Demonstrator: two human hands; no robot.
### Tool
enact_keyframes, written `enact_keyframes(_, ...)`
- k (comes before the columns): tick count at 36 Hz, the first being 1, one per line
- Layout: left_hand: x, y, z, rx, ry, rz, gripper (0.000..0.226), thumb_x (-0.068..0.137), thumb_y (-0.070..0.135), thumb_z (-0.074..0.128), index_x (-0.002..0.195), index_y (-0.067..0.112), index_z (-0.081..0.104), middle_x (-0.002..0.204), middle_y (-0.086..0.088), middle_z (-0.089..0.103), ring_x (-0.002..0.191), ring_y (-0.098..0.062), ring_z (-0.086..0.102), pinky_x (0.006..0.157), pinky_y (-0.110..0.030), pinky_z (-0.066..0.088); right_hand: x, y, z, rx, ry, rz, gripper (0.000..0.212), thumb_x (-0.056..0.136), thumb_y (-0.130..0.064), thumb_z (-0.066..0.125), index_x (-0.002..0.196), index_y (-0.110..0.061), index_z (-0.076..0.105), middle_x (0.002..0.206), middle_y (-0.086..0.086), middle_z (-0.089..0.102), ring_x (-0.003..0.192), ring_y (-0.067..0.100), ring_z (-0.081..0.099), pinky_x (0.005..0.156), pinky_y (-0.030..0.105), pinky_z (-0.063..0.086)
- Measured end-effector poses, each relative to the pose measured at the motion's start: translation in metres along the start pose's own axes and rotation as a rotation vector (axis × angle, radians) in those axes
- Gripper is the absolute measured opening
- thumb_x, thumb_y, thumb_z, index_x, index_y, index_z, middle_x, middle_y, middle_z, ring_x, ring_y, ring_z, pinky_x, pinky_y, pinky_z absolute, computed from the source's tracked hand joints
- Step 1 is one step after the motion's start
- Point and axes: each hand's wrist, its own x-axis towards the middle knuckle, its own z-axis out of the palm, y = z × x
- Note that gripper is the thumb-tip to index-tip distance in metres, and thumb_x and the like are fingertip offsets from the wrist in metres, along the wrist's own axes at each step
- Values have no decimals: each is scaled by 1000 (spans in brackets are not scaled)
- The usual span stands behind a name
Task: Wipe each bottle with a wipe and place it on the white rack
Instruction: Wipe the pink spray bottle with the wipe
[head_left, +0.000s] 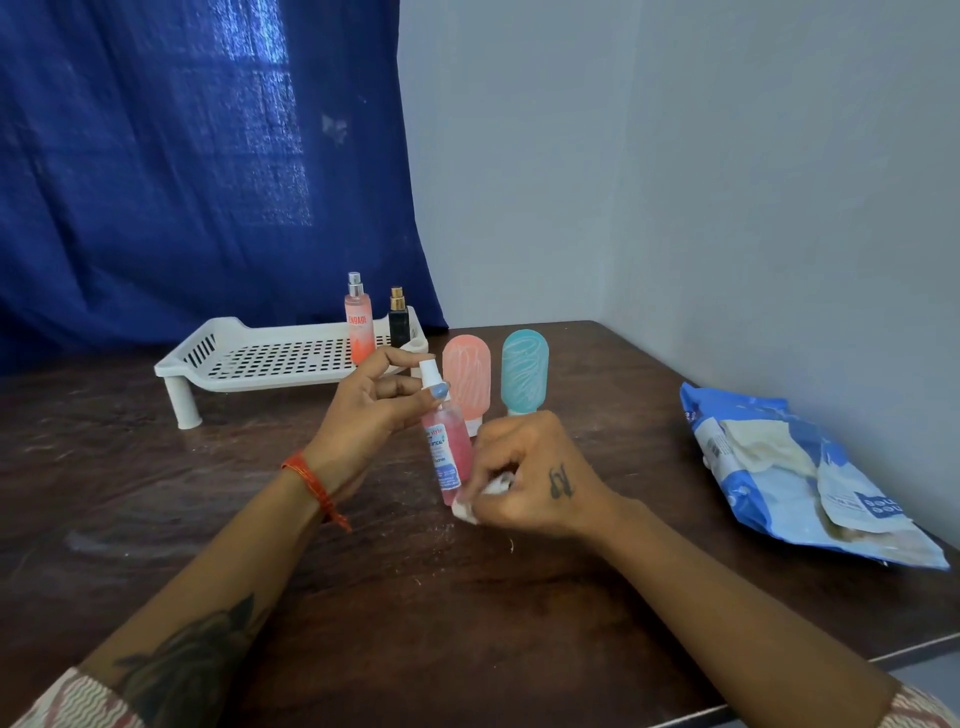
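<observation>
My left hand (374, 400) pinches the white spray top of a small pink bottle (447, 457) and holds it tilted above the table. My right hand (524, 478) grips a crumpled white wipe (467, 506) against the bottle's lower end. On the right end of the white rack (260, 358) stand an orange spray bottle (359, 322) and a small black bottle (399, 319). A pink squeeze bottle (467, 376) and a teal squeeze bottle (524, 371) stand cap-down on the table behind my hands.
A blue and white wipes pack (795, 478) lies open at the table's right side near the wall. A blue curtain (197, 156) hangs behind the rack. The dark wooden table (156, 493) ends at a front edge on the lower right.
</observation>
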Motion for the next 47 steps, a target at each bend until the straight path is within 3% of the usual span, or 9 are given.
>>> enact_keyframes(4,-1,2,1,-27,-5,10,24,80,-1,65,90,19,59,74,2,72,76,-11,69,73,-29,50,9,7,2,13,436,6,18,77,-24,70,85,-9,75,81,-1,71,75,5,63,65,16,51)
enact_keyframes(6,-1,3,2,-26,-6,7,24,81,-2,65,90,19,59,74,1,73,78,-12,68,75,-30,51,12,9,5,-30,520,-6,19,78,-19,72,93,-8,74,89,1,72,84,6,64,72,20,53)
enact_keyframes(14,-1,3,0,-38,3,-2,25,79,-4,65,92,16,58,87,-15,68,79,-17,67,80,-35,52,8,9,11,-101,341,-102,19,74,-13,73,94,-12,75,92,2,68,87,6,59,72,16,50)
enact_keyframes(21,-1,3,1,-19,13,-6,24,80,-1,64,93,17,57,90,-14,69,86,-20,66,82,-35,51,-1,3,6,-95,26,-97,13,69,-12,77,81,-18,77,85,-4,65,81,2,56,70,13,46)
enact_keyframes(27,0,1,-1,-34,27,-13,25,82,-2,64,95,18,58,87,-8,70,83,-16,67,78,-32,51,-2,3,0,-79,-131,-23,12,65,-6,72,71,-15,77,77,-3,67,74,7,59,67,22,51)
enact_keyframes(31,0,2,-3,-62,20,-9,25,81,-1,65,92,21,59,81,-1,74,82,-12,69,76,-28,51,-1,14,-3,-61,-10,88,9,65,-9,71,69,-14,76,74,-3,69,71,7,61,67,21,53)
enact_keyframes(38,-1,5,-1,-56,-37,10,27,81,0,64,97,22,61,89,1,75,87,-12,71,80,-29,53,10,17,1,-58,505,22,15,76,-7,71,91,-11,73,90,0,71,86,5,63,75,15,52)
enact_keyframes(43,-1,6,-1,-39,-59,28,26,80,2,64,97,22,61,88,3,75,87,-12,71,79,-28,55,10,14,9,-54,421,6,19,79,-14,69,97,-11,73,96,0,71,91,6,62,78,15,53)
enact_keyframes(47,-1,4,-3,-42,-40,26,26,80,1,64,96,20,61,83,6,74,85,-10,69,77,-30,53,5,16,6,-15,282,-3,10,72,-9,73,82,-9,75,82,1,69,77,7,60,66,14,50)
